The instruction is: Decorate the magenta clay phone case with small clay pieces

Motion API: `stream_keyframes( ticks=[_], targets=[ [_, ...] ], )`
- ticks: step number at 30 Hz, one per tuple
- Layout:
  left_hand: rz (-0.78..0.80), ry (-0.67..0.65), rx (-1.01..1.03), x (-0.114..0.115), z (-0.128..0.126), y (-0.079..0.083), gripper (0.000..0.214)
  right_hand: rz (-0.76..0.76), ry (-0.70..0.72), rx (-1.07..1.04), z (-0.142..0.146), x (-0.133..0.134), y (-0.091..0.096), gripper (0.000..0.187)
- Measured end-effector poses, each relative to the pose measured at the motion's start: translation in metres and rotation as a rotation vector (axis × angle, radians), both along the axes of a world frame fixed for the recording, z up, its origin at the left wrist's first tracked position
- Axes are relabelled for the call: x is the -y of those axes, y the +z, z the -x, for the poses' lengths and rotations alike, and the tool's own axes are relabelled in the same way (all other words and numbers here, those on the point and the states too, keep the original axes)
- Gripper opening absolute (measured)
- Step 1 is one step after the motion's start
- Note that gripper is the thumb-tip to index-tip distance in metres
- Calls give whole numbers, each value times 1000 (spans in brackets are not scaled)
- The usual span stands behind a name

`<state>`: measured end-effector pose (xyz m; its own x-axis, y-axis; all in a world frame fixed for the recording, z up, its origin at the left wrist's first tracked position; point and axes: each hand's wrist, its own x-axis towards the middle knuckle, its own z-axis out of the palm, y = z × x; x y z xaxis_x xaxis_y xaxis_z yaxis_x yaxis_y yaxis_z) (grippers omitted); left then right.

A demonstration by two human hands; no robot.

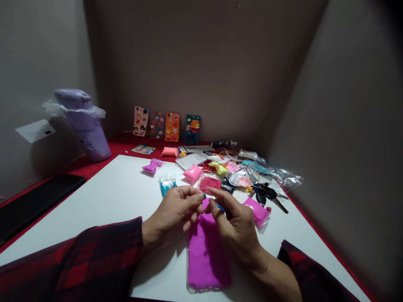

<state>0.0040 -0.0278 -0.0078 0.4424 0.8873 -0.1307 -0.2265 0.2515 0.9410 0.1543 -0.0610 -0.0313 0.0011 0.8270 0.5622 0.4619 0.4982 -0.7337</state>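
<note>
A clear phone case covered with purple clay (208, 256) lies on the white board below my hands. Above its far end, my left hand (181, 205) pinches a tiny dark blue bit, likely clay, between thumb and finger. My right hand (234, 222) is close beside it, thumb and fingers closed around a small blue piece (220, 207) that shows only in part. The two sets of fingertips nearly meet. Just beyond my left hand is a small bag of blue material (167, 183). A packet of magenta clay (257, 211) lies right of my right hand.
Scissors (267, 193) and a heap of clay packets (220, 167) lie beyond my hands. Four decorated phone cases (172, 126) lean on the back wall. A purple tumbler (88, 130) stands left, behind a black phone-like slab (40, 201) on the white board's (119, 188) left.
</note>
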Motion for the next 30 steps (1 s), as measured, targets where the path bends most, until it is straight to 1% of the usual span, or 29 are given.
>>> stream_keyframes(
  ticks=[2,6,10,16,24,30],
  targets=[
    [3,5,-5,0,1,0,25,44,-1,-26,1,0,2,28],
    [9,-1,10,1,1,0,21,62,26,-27,1,0,5,19],
    [24,-17,0,1,1,-3,20,68,30,-28,1,1,5,17],
    [-19,-49,28,-2,2,-5,21,73,20,-39,0,1,5,16],
    [1,-25,-1,-1,1,-1,21,63,16,-14,1,1,5,15],
    [-7,-34,8,0,2,-3,25,78,9,2,0,2,4,12]
  ],
)
